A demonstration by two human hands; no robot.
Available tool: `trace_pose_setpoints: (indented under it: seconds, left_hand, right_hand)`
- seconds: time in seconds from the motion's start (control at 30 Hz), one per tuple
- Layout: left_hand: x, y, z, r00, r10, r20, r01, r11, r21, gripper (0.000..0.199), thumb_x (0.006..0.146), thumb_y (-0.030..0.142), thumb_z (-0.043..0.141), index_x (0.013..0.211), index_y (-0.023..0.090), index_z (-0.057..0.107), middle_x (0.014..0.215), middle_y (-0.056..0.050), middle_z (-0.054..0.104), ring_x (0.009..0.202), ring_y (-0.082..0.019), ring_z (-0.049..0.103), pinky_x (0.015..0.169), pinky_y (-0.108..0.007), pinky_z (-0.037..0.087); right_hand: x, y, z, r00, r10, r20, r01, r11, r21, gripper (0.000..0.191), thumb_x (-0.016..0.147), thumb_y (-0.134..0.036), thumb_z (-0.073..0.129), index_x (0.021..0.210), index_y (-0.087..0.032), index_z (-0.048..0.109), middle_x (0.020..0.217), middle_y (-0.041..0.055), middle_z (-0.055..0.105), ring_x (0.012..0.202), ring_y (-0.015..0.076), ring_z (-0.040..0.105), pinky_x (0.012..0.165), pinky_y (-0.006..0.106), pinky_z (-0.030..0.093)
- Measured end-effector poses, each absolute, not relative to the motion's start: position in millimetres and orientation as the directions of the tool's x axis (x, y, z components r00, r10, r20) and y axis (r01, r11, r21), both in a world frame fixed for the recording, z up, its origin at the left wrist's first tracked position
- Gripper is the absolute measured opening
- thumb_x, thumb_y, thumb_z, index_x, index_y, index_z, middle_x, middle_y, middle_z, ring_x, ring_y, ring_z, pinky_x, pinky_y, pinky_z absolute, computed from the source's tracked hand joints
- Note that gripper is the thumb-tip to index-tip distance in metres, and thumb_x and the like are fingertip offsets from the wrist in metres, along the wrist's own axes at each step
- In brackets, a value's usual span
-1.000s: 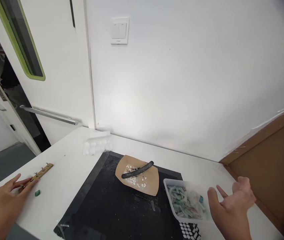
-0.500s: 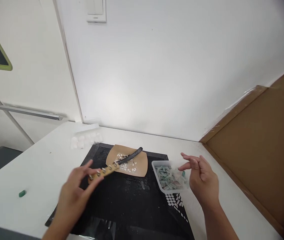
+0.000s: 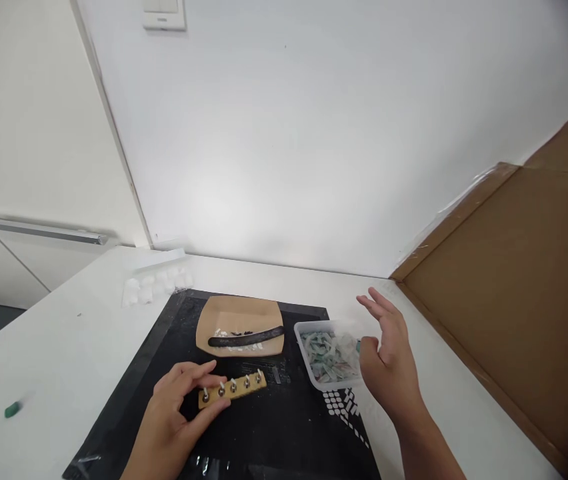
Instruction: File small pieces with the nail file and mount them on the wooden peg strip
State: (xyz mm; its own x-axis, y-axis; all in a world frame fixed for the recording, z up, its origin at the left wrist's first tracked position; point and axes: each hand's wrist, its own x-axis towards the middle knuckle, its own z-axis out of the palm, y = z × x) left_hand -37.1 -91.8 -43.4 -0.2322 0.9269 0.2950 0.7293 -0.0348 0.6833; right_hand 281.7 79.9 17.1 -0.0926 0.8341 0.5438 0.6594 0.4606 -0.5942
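My left hand [image 3: 177,413] pinches a short yellowish wooden strip [image 3: 240,389] at its left end. A row of metal pegs stands on the strip, each with a thin white tip. Just beyond, a black curved nail file [image 3: 247,337] lies across a tan tray [image 3: 244,305] among small white flakes. To the right, my right hand [image 3: 389,363] is raised beside a clear plastic box [image 3: 317,385] of pale green pieces. Its thumb and index finger are closed together while the other fingers stretch out; whatever they hold cannot be made out.
A black mat [image 3: 284,440] lies under the tray and strip. White pads in a clear pack [image 3: 157,283] lie at the back left. A small green piece [image 3: 13,409] rests on the white table at far left. A cardboard panel [image 3: 509,267] stands along the right side.
My left hand has brought the strip down and nearer, away from the tray. The nail file now lies more level across the tray. The view has shifted slightly rightward; my right hand stays by the box.
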Motion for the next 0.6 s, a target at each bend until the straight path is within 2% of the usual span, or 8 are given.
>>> trace_pose_setpoints:
  seconds: [0.17, 0.23, 0.33, 0.4, 0.43, 0.5, 0.57, 0.6]
  left_hand:
    - [-30, -94, -56, -0.103, 0.955, 0.279, 0.792, -0.091, 0.604, 0.051, 0.088, 0.049, 0.078, 0.135, 0.033, 0.065, 0.106, -0.007, 0.081, 0.111, -0.034, 0.072, 0.102, -0.059, 0.055]
    - [-26, -93, -61, -0.092, 0.960, 0.264, 0.805, -0.084, 0.587, 0.050, 0.089, 0.044, 0.078, 0.136, 0.032, 0.065, 0.109, -0.009, 0.081, 0.110, -0.034, 0.072, 0.100, -0.058, 0.055]
    - [-19, -90, -62, -0.074, 0.966, 0.248, 0.821, -0.082, 0.565, 0.041, 0.091, 0.037, 0.076, 0.131, 0.031, 0.067, 0.112, -0.009, 0.080, 0.111, -0.032, 0.070, 0.099, -0.054, 0.054]
    - [-13, -88, -57, -0.055, 0.968, 0.243, 0.831, -0.090, 0.548, 0.036, 0.092, 0.033, 0.074, 0.127, 0.030, 0.068, 0.113, -0.008, 0.079, 0.111, -0.032, 0.069, 0.098, -0.052, 0.053]
    - [-10, -86, -53, -0.027, 0.970, 0.243, 0.836, -0.111, 0.537, 0.035, 0.092, 0.031, 0.073, 0.127, 0.029, 0.068, 0.113, -0.007, 0.079, 0.111, -0.031, 0.068, 0.097, -0.051, 0.052]
    - [-4, -78, -41, 0.048, 0.975, 0.215, 0.848, -0.154, 0.507, 0.031, 0.092, 0.027, 0.073, 0.123, 0.029, 0.068, 0.111, -0.005, 0.079, 0.110, -0.030, 0.067, 0.099, -0.050, 0.049]
    - [1, -66, -26, 0.149, 0.971, 0.187, 0.864, -0.220, 0.454, 0.034, 0.091, 0.023, 0.075, 0.123, 0.028, 0.066, 0.109, -0.004, 0.078, 0.111, -0.029, 0.066, 0.101, -0.049, 0.046]
    - [2, -59, -18, 0.206, 0.965, 0.165, 0.870, -0.258, 0.421, 0.036, 0.089, 0.021, 0.076, 0.123, 0.027, 0.066, 0.107, -0.003, 0.078, 0.109, -0.029, 0.066, 0.100, -0.048, 0.045]
  right_hand:
    - [277, 82, 16, -0.152, 0.838, 0.523, 0.672, 0.476, -0.567, 0.044, 0.101, -0.033, 0.045, 0.145, -0.029, 0.051, 0.162, 0.0097, 0.043, 0.150, 0.0325, 0.041, 0.115, 0.059, 0.046]
    - [275, 83, 14, -0.231, 0.823, 0.518, 0.669, 0.521, -0.530, 0.036, 0.104, -0.039, 0.048, 0.137, -0.031, 0.057, 0.154, 0.0083, 0.054, 0.146, 0.0317, 0.047, 0.120, 0.061, 0.039]
    - [274, 85, 9, -0.390, 0.790, 0.473, 0.634, 0.603, -0.484, 0.024, 0.107, -0.038, 0.045, 0.112, -0.030, 0.067, 0.112, 0.0039, 0.078, 0.132, 0.0297, 0.062, 0.128, 0.066, 0.020]
    - [272, 85, 5, -0.451, 0.777, 0.438, 0.597, 0.628, -0.500, 0.028, 0.107, -0.030, 0.039, 0.112, -0.030, 0.066, 0.093, 0.0019, 0.079, 0.121, 0.0279, 0.070, 0.129, 0.067, 0.015]
    - [271, 84, 4, -0.461, 0.779, 0.425, 0.582, 0.627, -0.518, 0.032, 0.106, -0.025, 0.036, 0.121, -0.030, 0.063, 0.096, 0.0021, 0.079, 0.119, 0.0269, 0.070, 0.128, 0.066, 0.018]
    - [267, 80, 2, -0.456, 0.794, 0.401, 0.561, 0.607, -0.563, 0.047, 0.102, -0.016, 0.033, 0.143, -0.031, 0.050, 0.121, 0.0049, 0.075, 0.124, 0.0250, 0.068, 0.124, 0.063, 0.032]
    - [263, 75, 4, -0.443, 0.814, 0.375, 0.535, 0.576, -0.618, 0.061, 0.098, -0.012, 0.033, 0.156, -0.033, 0.036, 0.148, 0.0081, 0.058, 0.134, 0.0246, 0.062, 0.114, 0.055, 0.048]
    - [261, 72, 6, -0.443, 0.817, 0.368, 0.515, 0.568, -0.642, 0.064, 0.097, -0.011, 0.035, 0.158, -0.032, 0.032, 0.155, 0.0093, 0.051, 0.136, 0.0248, 0.060, 0.109, 0.051, 0.053]
